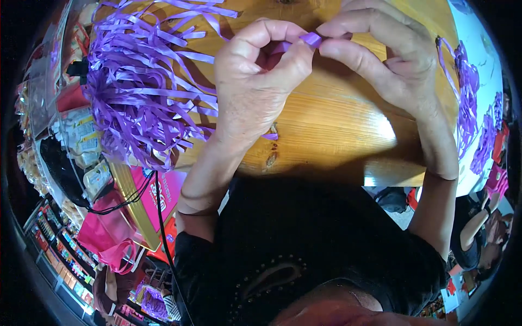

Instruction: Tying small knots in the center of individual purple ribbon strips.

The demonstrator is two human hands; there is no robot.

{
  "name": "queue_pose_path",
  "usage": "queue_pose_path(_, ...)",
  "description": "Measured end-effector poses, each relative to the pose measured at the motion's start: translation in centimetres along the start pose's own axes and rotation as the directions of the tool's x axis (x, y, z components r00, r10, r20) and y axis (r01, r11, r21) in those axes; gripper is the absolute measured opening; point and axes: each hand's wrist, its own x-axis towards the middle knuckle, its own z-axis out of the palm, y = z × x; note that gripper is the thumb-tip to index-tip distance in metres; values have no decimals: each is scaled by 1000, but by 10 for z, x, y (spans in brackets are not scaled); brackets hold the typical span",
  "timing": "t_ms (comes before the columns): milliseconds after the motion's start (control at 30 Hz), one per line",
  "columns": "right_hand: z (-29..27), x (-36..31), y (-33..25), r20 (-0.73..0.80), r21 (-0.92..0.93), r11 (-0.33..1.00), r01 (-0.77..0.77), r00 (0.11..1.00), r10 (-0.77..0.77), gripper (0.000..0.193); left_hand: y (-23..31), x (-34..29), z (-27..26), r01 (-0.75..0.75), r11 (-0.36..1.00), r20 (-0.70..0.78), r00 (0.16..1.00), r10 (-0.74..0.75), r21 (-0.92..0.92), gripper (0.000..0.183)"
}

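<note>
Above the wooden table, a folded piece of purple ribbon [311, 39] is pinched between the thumb and index finger of my left hand [258, 81]. From the other side my right hand [389, 60] brings its thumb and index finger together at the same ribbon's edge; its other fingers curl behind. Part of the ribbon is hidden inside my left hand. Left of my left hand lies a large heap of purple ribbon strips [141, 87], their loose ends fanned across the wood. A short purple ribbon end [270, 136] shows by my left wrist.
The wooden table [326, 141] lies under my hands. Tangled purple ribbon [467, 92] rests on a white surface at the right. Packaged goods [79, 133] and a pink bag [111, 228] stand at the left, near a dark cable [159, 217]. Another person [473, 233] is at the far right.
</note>
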Motion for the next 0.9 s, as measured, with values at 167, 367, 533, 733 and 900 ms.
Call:
queue_pose_path(167,42,2,45,-564,176,634,753,605,-562,14,2,-2,4,-42,999,28,999,42,-3,7)
queue_pose_path(367,30,-20,9,253,805,319,-500,776,577,8,-8,-1,3,-101,942,118,982,145,-321,8)
queue_pose_path(533,33,-17,8,334,898,91,-430,803,493,10,-15,1,-4,44,836,162,985,55,-547,11)
queue_pose_path(733,29,-7,-6,-177,369,908,-198,944,278,14,-14,1,-4,35,862,109,994,24,-506,14)
queue_pose_path(900,3,7,-22,-70,18,991,-130,989,131,16,-14,1,-7,55,875,100,995,-8,-480,15)
